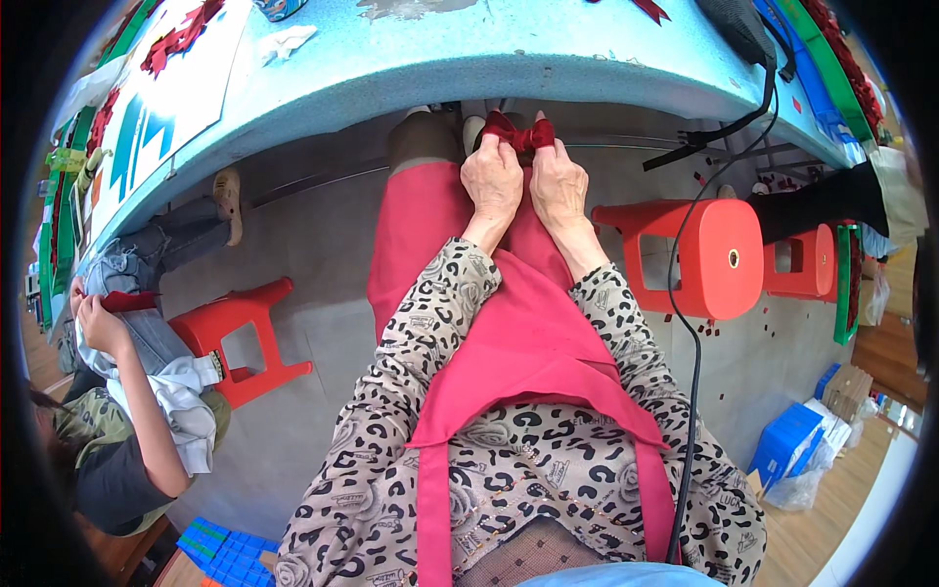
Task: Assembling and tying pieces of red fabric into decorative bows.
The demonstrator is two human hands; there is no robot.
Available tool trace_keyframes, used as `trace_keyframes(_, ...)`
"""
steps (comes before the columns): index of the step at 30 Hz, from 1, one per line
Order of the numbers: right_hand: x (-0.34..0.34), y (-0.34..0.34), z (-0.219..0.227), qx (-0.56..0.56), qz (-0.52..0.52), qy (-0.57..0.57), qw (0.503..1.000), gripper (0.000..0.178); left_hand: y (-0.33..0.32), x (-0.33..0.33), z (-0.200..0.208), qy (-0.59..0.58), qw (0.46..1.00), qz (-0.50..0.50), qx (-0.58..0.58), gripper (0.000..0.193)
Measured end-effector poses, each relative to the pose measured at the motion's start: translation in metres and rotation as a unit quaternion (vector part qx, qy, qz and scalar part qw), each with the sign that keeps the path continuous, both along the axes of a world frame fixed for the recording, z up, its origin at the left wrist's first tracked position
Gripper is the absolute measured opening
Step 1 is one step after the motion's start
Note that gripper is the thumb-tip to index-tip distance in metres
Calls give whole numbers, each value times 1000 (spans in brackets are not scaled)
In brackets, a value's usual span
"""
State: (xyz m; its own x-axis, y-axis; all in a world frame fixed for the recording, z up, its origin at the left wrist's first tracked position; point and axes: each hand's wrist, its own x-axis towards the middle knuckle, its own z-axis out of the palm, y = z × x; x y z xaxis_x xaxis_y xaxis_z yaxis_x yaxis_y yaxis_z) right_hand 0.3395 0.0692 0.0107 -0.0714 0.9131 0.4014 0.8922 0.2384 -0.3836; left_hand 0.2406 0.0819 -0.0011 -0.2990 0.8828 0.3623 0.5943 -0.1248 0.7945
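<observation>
A dark red velvet bow (pixel 528 138) is stretched between my two hands, just off the front edge of the light blue table and above my lap. My left hand (pixel 492 180) pinches its left loop between thumb and fingers. On the other side, my right hand (pixel 560 182) grips the right loop in the same way. The fingertips partly cover both loops, and the middle knot shows between them. Beneath my wrists lies the pinkish-red apron (pixel 518 323) I wear.
The blue table (pixel 450 73) curves across the front, with red ribbon pieces (pixel 184 37) at its far left. A black cable (pixel 696 342) hangs down on my right beside a red stool (pixel 719 259). At left, a co-worker (pixel 127 391) holds red fabric near another red stool (pixel 240 338).
</observation>
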Motion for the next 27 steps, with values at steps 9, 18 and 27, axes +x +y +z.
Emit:
trace_keyframes(9,-7,-20,5,-10,-12,-20,1000,50,-19,-2,0,-19,1000,3,17,9)
trace_keyframes(18,7,-14,35,180,55,64,980,51,-21,10,47,-156,970,-56,180,22)
trace_keyframes(27,32,-1,2,68,47,180,980,35,-8,42,-3,-421,904,-63,29,23)
